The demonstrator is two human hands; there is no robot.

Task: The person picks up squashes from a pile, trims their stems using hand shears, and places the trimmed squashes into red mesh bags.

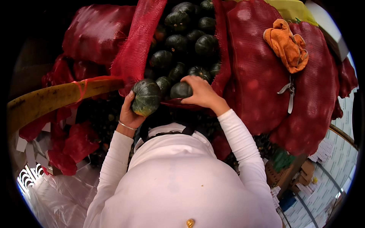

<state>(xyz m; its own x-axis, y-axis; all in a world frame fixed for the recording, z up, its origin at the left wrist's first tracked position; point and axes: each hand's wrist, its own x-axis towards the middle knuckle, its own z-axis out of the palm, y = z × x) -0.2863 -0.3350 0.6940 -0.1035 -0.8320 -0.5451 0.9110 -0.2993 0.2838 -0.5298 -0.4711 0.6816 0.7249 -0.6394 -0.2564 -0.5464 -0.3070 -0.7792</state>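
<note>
My left hand [131, 112] holds a round dark green squash [146, 97] with a yellowish patch at its lower end, at the near left corner of an open red mesh sack. My right hand [199, 90] is curled round the right side of a smaller dark green squash [181, 90] at the sack's near edge; the fingertips lie partly over another squash behind it. Several dark green squashes [176, 43] fill the open sack between its mesh sides [140, 42].
Full red mesh sacks [256, 68] lie to the right, another [97, 34] at the upper left. An orange cloth glove [286, 47] and a metal hand tool [290, 94] lie on the right sacks. A yellow curved bar [57, 95] juts in from the left. Clear plastic sheeting [61, 196] is lower left.
</note>
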